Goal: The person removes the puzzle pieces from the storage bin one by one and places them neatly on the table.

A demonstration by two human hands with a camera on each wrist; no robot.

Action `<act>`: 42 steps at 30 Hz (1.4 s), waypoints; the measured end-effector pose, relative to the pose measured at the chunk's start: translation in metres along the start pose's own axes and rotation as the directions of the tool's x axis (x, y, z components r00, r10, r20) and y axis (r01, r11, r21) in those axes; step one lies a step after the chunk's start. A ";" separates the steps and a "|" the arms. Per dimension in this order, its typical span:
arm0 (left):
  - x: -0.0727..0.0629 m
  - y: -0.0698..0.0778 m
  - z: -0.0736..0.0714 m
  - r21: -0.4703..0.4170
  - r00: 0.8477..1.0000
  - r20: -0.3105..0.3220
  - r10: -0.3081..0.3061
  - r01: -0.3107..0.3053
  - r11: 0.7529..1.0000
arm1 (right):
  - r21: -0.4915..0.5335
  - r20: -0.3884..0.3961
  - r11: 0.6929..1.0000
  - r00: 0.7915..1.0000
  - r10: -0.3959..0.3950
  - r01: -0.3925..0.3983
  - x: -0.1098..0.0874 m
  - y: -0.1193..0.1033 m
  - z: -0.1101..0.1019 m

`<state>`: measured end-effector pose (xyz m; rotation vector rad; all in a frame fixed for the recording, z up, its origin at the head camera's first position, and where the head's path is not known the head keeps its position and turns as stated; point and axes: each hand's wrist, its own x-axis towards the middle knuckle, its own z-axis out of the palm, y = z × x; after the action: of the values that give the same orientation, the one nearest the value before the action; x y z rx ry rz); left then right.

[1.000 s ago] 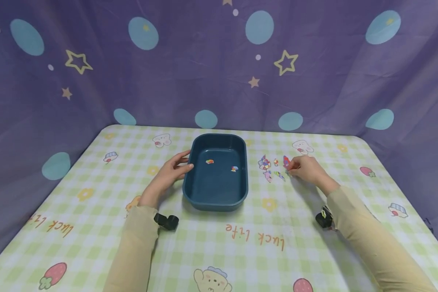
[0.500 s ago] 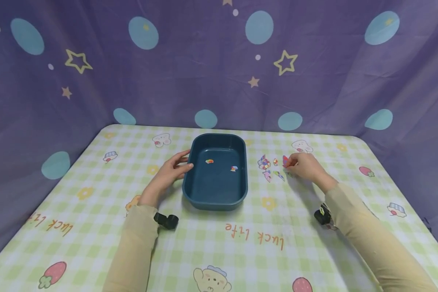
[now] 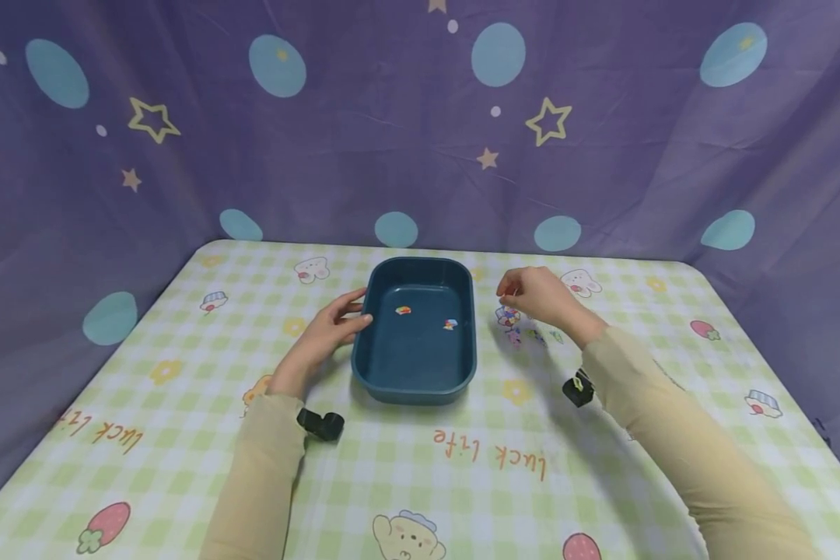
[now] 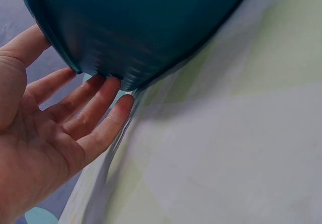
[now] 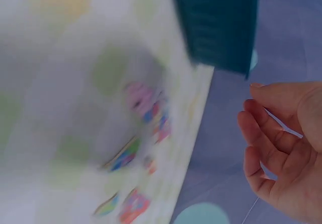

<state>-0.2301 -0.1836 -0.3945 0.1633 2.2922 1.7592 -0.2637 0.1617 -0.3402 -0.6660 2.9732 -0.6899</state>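
My left hand [image 3: 329, 330] holds the left wall of a dark teal rectangular tub [image 3: 414, 395], thumb over the rim and fingers outside. In the left wrist view the fingertips [image 4: 126, 103] touch the tub's outer wall. Two small colourful flat pieces, one orange-red [image 3: 403, 310] and one blue-white [image 3: 450, 324], lie inside the tub. My right hand [image 3: 542, 295] hovers over the small cut-out pieces right of the tub, fingers loosely bent, with nothing visible between them. In the right wrist view a pink piece [image 5: 138, 97], a green-blue piece [image 5: 123, 156] and a reddish piece [image 5: 134, 206] lie blurred on the cloth.
A green-and-white checked tablecloth [image 3: 364, 482] with printed cartoon figures covers the table. A purple curtain [image 3: 420, 140] with stars and ovals hangs behind the table's far edge. A dark wrist camera is worn on each wrist.
My right hand has left the red piece and moved to the left, up over the cluster near the tub. The left hand and the tub have stayed put.
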 end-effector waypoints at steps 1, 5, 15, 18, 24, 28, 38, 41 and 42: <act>-0.001 0.002 0.000 -0.007 1.000 0.002 -0.003 0.003 1.000 | 0.000 -0.001 1.000 1.000 -0.009 0.009 0.003 -0.004 0.000; -0.008 0.014 0.003 -0.008 1.000 0.007 -0.011 0.011 1.000 | 0.007 0.009 0.999 0.999 -0.052 0.052 0.013 -0.022 0.001; -0.007 0.013 0.003 -0.006 1.000 0.006 -0.017 0.017 1.000 | -0.087 0.087 0.967 0.969 -0.232 0.239 0.036 -0.053 0.017; 0.000 0.005 0.001 0.000 1.000 0.000 -0.010 0.010 1.000 | -0.164 0.149 0.947 0.956 -0.254 0.278 0.041 -0.057 0.026; 0.005 -0.003 0.000 0.023 1.000 -0.012 0.001 -0.001 1.000 | -0.226 0.250 0.941 0.949 -0.194 0.252 0.048 -0.061 0.040; 0.004 -0.003 0.000 0.025 1.000 -0.019 -0.008 0.008 1.000 | -0.286 0.276 0.930 0.949 -0.152 0.231 0.049 -0.063 0.048; -0.005 0.014 0.004 -0.011 1.000 -0.005 -0.021 0.021 1.000 | -0.458 0.293 0.870 0.955 -0.044 0.181 0.054 -0.070 0.056; -0.010 0.021 0.006 -0.024 1.000 -0.001 -0.025 0.025 0.999 | -0.470 0.297 0.865 0.954 -0.031 0.174 0.056 -0.071 0.058; -0.010 0.022 0.006 -0.022 1.000 0.000 -0.023 0.023 0.999 | -0.471 0.298 0.866 0.954 -0.026 0.170 0.057 -0.071 0.058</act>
<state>-0.2203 -0.1743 -0.3737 0.1318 2.2642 1.7727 -0.2803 0.0571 -0.3581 -0.8566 2.8532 0.1823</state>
